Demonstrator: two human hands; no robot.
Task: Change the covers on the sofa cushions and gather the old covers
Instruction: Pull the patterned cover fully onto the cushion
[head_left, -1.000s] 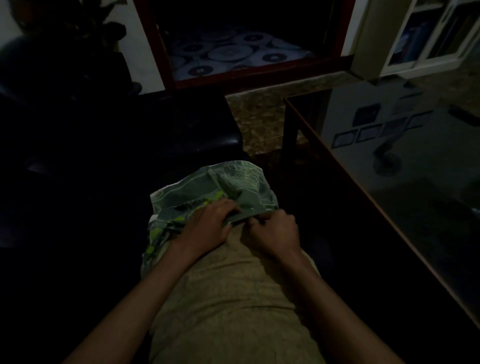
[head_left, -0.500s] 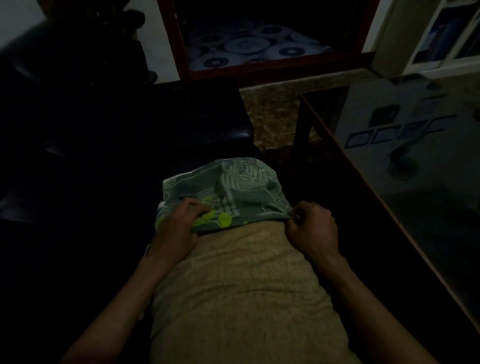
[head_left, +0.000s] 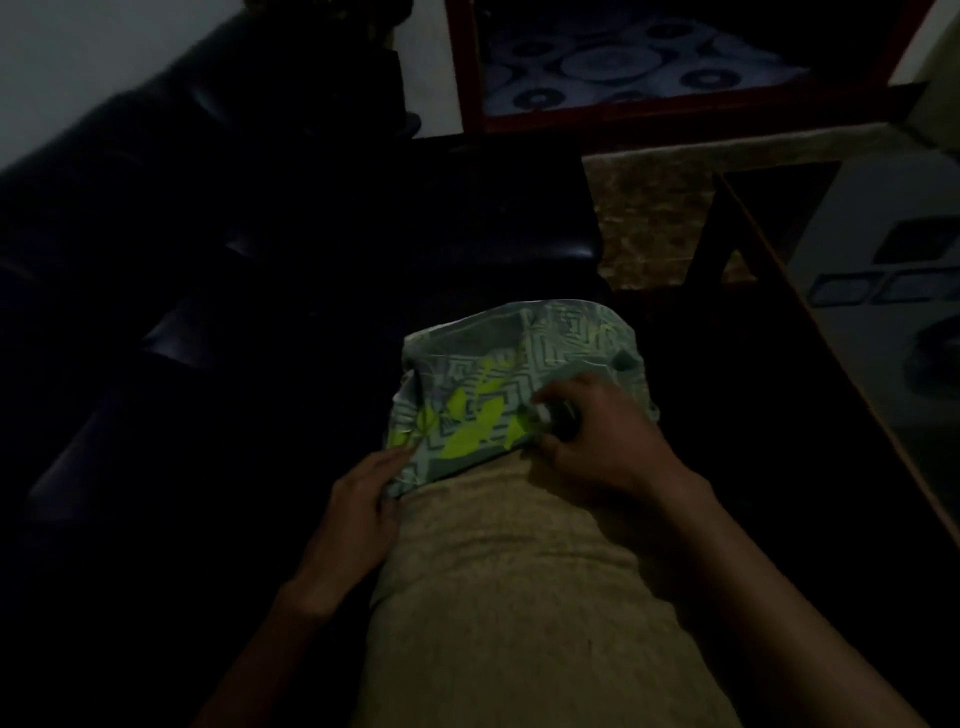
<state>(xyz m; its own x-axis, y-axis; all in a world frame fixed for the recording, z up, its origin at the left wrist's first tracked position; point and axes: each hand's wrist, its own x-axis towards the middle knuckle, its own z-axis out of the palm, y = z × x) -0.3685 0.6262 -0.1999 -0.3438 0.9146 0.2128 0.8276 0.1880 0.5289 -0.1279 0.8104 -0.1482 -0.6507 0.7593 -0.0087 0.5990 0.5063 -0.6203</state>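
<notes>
A tan cushion (head_left: 519, 587) lies lengthwise in front of me on the dark sofa. A green patterned cover (head_left: 519, 374) with yellow-green patches is bunched over its far end. My left hand (head_left: 358, 514) holds the cover's hem at the cushion's left side, fingers along the edge. My right hand (head_left: 597, 436) sits on top at the right and pinches the cover's hem between thumb and fingers.
The dark leather sofa (head_left: 218, 291) fills the left and far side. A glass-topped coffee table (head_left: 852, 332) with a wooden rim stands close on the right. Beyond it lie a brown patterned floor (head_left: 644, 208) and a red-framed doorway (head_left: 623, 119).
My right hand has moved from the cushion's right edge inward onto the top of the cover. My left hand has slid down the left side. The cover looks more bunched.
</notes>
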